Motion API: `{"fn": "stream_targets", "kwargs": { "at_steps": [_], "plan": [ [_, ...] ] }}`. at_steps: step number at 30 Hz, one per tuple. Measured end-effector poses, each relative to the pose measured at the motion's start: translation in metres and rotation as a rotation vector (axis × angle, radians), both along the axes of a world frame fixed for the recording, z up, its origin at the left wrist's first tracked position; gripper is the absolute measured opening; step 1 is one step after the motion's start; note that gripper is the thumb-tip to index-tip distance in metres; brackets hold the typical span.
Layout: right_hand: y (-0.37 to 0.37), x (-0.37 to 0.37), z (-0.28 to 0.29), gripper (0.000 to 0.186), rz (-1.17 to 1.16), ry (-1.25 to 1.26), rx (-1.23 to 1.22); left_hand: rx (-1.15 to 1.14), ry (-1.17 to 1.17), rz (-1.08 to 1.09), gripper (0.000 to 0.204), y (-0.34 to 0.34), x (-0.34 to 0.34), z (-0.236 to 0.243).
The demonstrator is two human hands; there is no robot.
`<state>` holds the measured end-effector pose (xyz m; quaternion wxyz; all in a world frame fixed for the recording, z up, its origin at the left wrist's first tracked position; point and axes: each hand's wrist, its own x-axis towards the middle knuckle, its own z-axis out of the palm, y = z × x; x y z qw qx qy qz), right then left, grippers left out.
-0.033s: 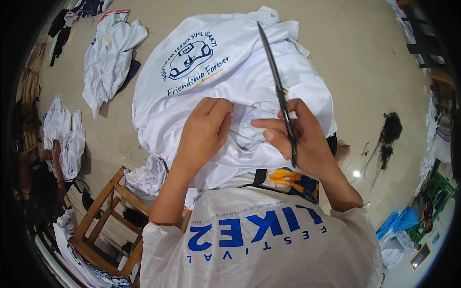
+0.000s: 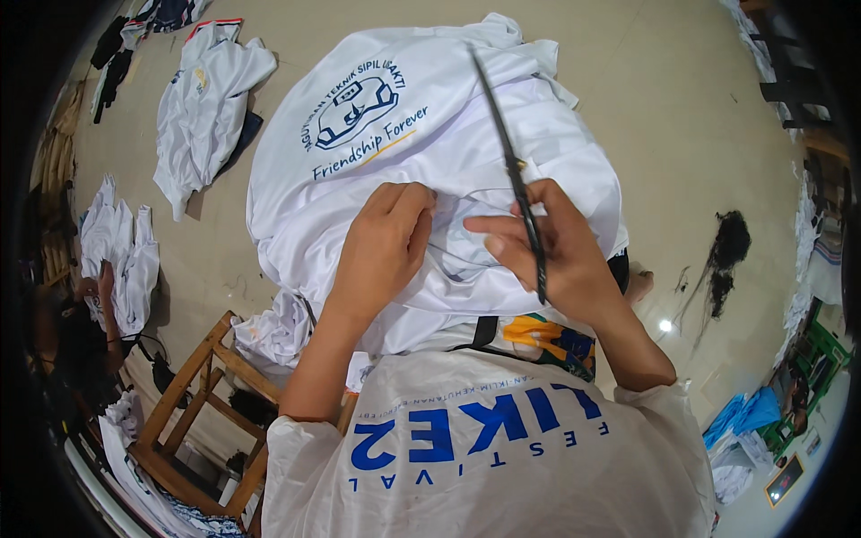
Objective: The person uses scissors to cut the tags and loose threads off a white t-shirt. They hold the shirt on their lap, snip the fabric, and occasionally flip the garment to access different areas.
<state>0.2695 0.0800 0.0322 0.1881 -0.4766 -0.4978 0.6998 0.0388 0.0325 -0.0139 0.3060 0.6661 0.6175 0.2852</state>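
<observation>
A large white garment with a dark blue round print and a yellow underline lies bunched across my lap. My left hand is closed on its folds, fingers curled and pressed together. Long dark scissors are in my right hand. Their blades are together, with the tip pointing away from me over the white cloth. The handle runs across my right palm; my thumb and a forward finger reach left, just above the fabric. What my left fingertips pinch is hidden.
Left on the tiled floor lie another white shirt and more white clothes. A wooden stool frame stands by my left elbow. At far left, another person's hand touches a white garment. A dark tangle of threads lies right.
The scissors have shifted slightly left and their tip has tilted a little toward the left. My right fingers moved with them. My left hand and the garment look the same.
</observation>
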Motion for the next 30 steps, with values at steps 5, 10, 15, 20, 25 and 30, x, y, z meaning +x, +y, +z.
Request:
{"fn": "stream_targets", "kwargs": {
  "at_steps": [5,10,15,20,25,30],
  "plan": [
    [0.02,-0.024,-0.031,0.038,-0.004,-0.158,0.256,0.047,-0.048,-0.01,0.018,0.004,0.001,-0.004],
    [0.035,-0.03,-0.054,0.038,-0.018,-0.062,0.322,-0.076,-0.196,0.082,0.013,0.004,0.0,-0.009],
    [0.026,-0.022,-0.016,0.039,-0.071,0.017,-0.082,-0.048,-0.293,0.129,0.012,0.008,-0.003,-0.016],
    [-0.011,0.015,0.029,0.043,0.123,0.219,-0.56,-0.079,-0.327,0.158,0.008,0.011,0.0,-0.013],
    [-0.042,0.029,0.032,0.034,0.133,0.268,-0.882,-0.13,-0.257,0.149,0.007,0.011,-0.001,0.001],
    [-0.053,0.029,0.024,0.034,0.05,0.372,-1.013,-0.066,-0.214,0.156,0.005,0.005,0.002,-0.003]
  ]
}}
